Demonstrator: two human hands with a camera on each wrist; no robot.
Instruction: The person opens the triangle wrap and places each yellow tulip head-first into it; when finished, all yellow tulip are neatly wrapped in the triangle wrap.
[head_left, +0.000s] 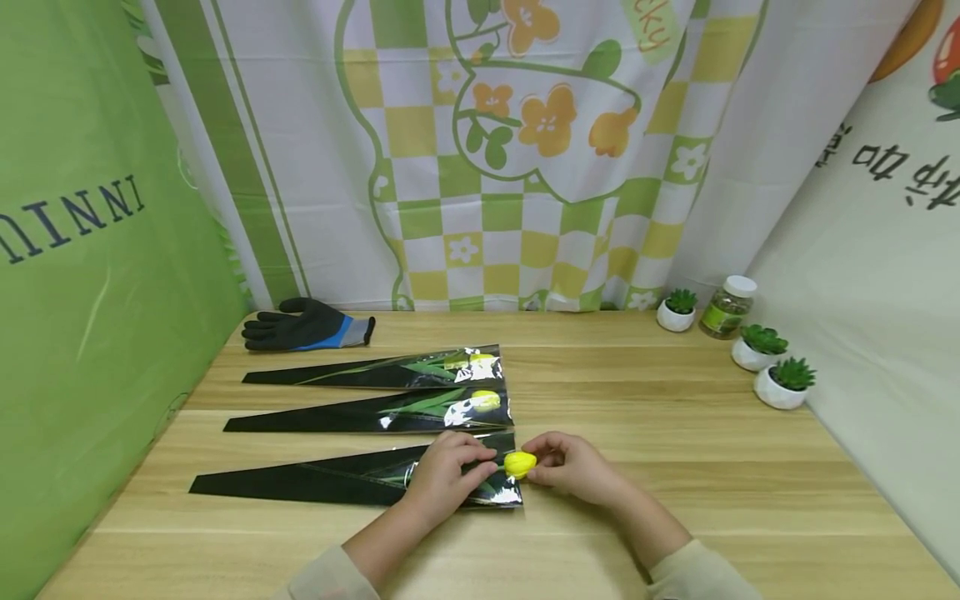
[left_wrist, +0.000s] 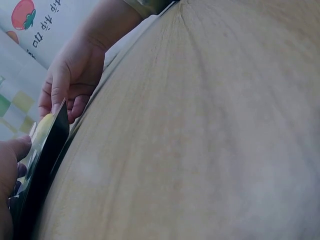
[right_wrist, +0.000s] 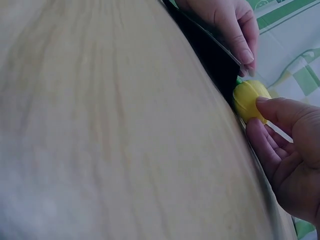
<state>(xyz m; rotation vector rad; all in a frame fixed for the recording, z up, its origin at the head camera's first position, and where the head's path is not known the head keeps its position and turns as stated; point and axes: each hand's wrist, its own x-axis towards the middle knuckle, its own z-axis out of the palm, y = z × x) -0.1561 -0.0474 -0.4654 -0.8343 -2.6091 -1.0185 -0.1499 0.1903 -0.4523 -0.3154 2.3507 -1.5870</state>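
Nearest me lies a flower sleeve (head_left: 300,482), black-backed with a clear shiny front, tapering to the left. A yellow tulip (head_left: 519,464) is at its wide right end, its head over the sleeve's mouth and its green stem pointing inward. My right hand (head_left: 581,471) pinches the tulip's head between thumb and fingers, as the right wrist view also shows. Over the sleeve, my left hand (head_left: 448,477) holds the clear film near the opening with thumb and forefinger. That hand covers part of the stem.
Two more sleeves, a middle one (head_left: 322,415) and a far one (head_left: 330,372), each contain a yellow tulip. A work glove (head_left: 300,327) lies at the back left. Small potted succulents (head_left: 782,386) and a lidded jar (head_left: 726,310) stand at the right. Curtains surround the table.
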